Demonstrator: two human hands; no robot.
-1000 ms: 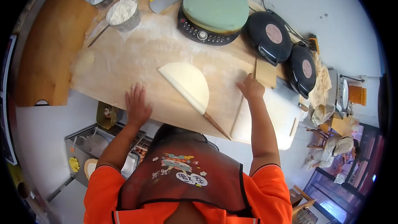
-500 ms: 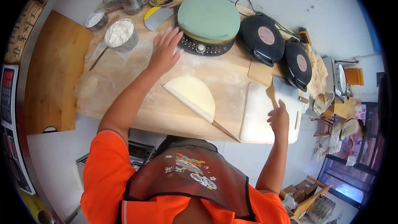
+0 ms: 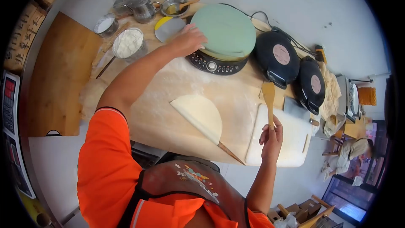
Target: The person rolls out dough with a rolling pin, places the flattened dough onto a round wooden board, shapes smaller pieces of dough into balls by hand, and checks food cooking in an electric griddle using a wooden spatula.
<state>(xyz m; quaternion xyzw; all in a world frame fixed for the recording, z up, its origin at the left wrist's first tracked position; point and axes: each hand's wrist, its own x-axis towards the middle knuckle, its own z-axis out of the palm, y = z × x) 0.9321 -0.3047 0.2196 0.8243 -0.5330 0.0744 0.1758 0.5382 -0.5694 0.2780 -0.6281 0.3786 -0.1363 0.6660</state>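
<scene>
Floured table (image 3: 168, 86): folded dough (image 3: 200, 114) nearer than your left hand (image 3: 190, 41) (grip unclear, at green disc (image 3: 223, 29)), left of your right hand (image 3: 271, 138), holding a spatula (image 3: 268, 97).

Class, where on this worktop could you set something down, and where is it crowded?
Bare table shows between griddle and folded dough, and between dough and white board. Most of the board is bare, below the right hand. The far side is crowded with flour tub, griddle and black pans.
</scene>
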